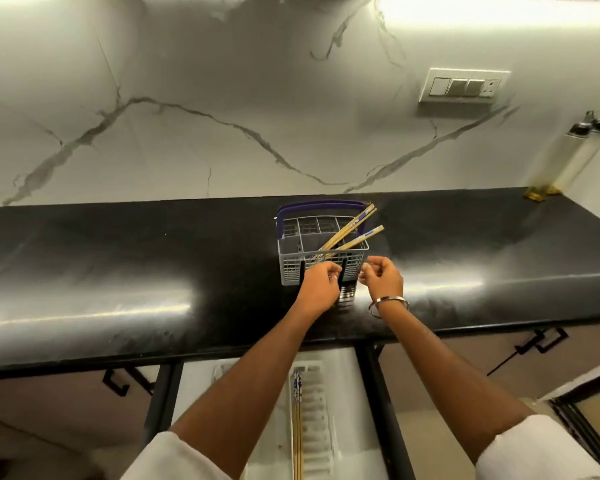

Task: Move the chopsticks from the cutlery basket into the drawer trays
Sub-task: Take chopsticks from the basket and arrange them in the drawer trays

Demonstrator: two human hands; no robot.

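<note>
Both bare forearms end in short white sleeves [174, 455]; a thin silver bangle [388, 304] circles the right wrist.

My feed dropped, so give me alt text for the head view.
Both hands, left hand and right hand, reach the grey cutlery basket on the black counter, chopsticks leaning inside. Below, more chopsticks lie in the open drawer tray.

A grey plastic cutlery basket [321, 261] with a purple handle stands upright on the black counter. Wooden chopsticks [349, 232] lean out of it toward the right, tips up. Below, in the open drawer's white tray [314, 410], another pair of chopsticks [297, 434] lies flat, lengthwise.
</note>
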